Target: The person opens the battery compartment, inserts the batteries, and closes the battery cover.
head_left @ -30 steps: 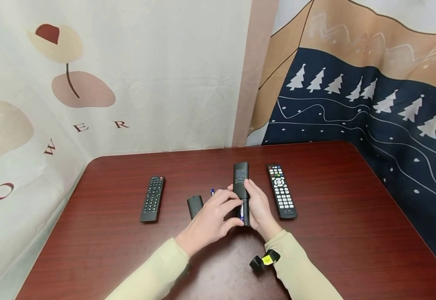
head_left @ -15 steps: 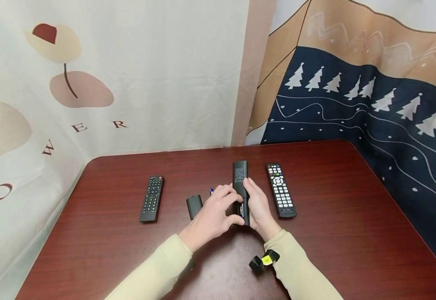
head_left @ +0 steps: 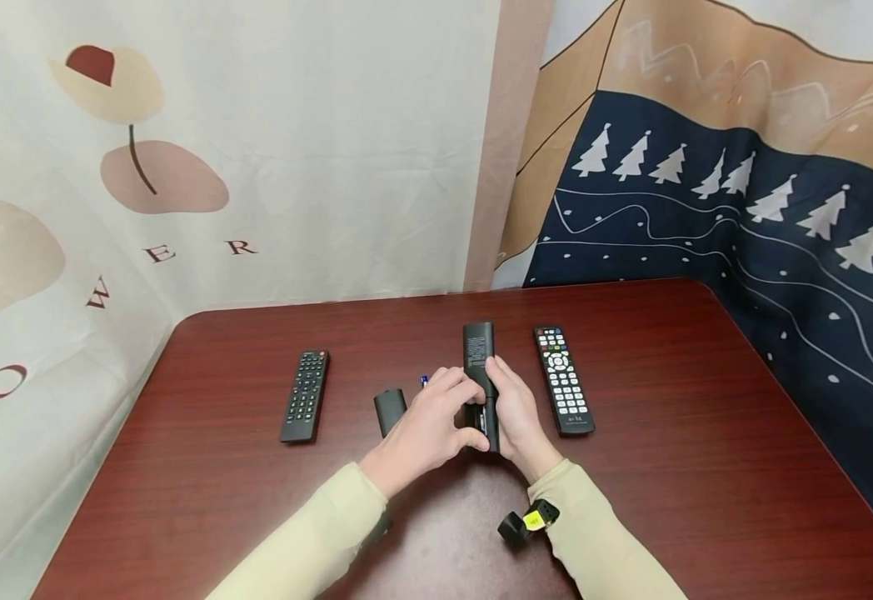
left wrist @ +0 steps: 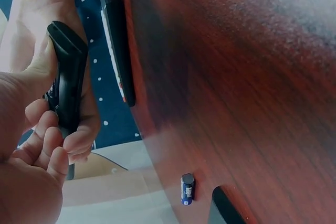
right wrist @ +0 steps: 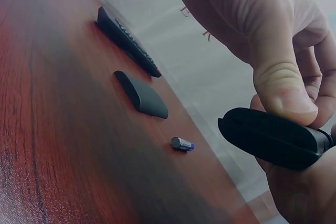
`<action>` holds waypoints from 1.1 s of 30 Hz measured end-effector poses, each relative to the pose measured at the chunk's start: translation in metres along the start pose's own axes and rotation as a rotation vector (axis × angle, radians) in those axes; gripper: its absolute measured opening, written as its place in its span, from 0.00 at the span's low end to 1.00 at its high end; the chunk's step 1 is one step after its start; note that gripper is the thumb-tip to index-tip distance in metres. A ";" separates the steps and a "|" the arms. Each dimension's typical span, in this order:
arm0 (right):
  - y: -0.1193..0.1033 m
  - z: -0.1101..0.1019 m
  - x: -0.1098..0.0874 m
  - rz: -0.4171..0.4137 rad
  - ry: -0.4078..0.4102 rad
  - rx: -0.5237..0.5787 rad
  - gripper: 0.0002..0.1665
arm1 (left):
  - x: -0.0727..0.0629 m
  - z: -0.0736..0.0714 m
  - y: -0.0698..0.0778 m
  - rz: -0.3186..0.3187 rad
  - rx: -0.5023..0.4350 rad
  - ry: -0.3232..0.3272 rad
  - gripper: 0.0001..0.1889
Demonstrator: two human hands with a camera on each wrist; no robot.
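Note:
My right hand grips a black remote control, its back facing up and its battery compartment uncovered. A battery shows in that compartment, partly covered by fingers. My left hand reaches over from the left, its thumb and index finger pinching at the battery. From the right wrist view, the left thumb presses down on the remote. A battery cover lies on the table beside the left hand. Behind that hand is a loose blue battery, mostly hidden in the head view.
A second remote lies buttons-up on the left of the brown table. To the right of my hands lies another remote with white buttons. Printed curtains hang behind the table.
The left thumb and index finger have shifted slightly over the compartment, and the battery there now looks lower and more covered. The right hand keeps its grip on the remote.

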State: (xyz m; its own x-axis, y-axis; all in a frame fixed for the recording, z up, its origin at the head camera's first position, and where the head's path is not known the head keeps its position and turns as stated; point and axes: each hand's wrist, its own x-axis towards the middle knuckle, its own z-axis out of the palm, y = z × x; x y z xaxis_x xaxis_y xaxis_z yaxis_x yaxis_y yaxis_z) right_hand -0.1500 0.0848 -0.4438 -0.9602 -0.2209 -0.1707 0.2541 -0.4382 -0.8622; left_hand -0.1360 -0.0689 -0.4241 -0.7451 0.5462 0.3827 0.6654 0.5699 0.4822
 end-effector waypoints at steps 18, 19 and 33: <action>0.003 -0.003 0.001 0.005 0.027 -0.035 0.29 | -0.006 -0.001 -0.001 -0.014 0.051 0.021 0.30; 0.004 -0.003 0.002 0.005 0.029 -0.038 0.30 | -0.006 -0.001 -0.002 -0.012 0.054 0.025 0.30; 0.004 -0.007 0.007 -0.006 -0.010 -0.026 0.30 | -0.012 -0.008 -0.013 -0.041 0.033 0.083 0.30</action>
State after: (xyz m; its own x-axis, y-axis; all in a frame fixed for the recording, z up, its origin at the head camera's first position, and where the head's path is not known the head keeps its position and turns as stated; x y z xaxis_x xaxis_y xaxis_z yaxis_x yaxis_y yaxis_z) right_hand -0.1562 0.0877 -0.4515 -0.9605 -0.2269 -0.1611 0.2453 -0.4171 -0.8751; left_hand -0.1361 -0.0883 -0.4287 -0.7720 0.4704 0.4275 0.6344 0.6115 0.4729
